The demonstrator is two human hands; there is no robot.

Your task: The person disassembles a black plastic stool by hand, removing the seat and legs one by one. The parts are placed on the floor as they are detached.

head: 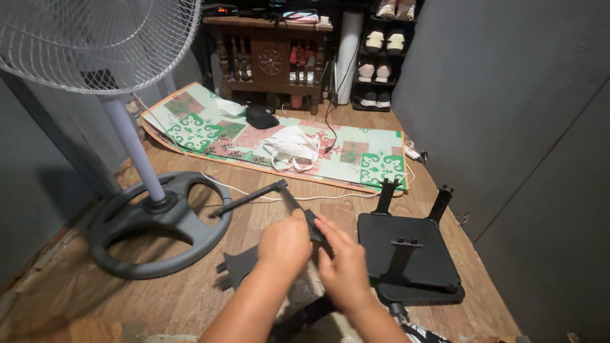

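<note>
black metal bracket gripped by left hand and right hand.

a worn wooden plank floor runs between plain grey walls. a patterned green and pink mat lies before a carved dark wooden cabinet; a shoe rack stands beside it.

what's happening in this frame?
A person sits on a wooden floor, both hands on a black metal bracket assembly. The left hand and right hand grip it near its middle, and a thin black rod sticks out toward the grey round base of a standing fan. Two flat black plates with upright brackets lie stacked to the right. A patterned mat lies beyond.
</note>
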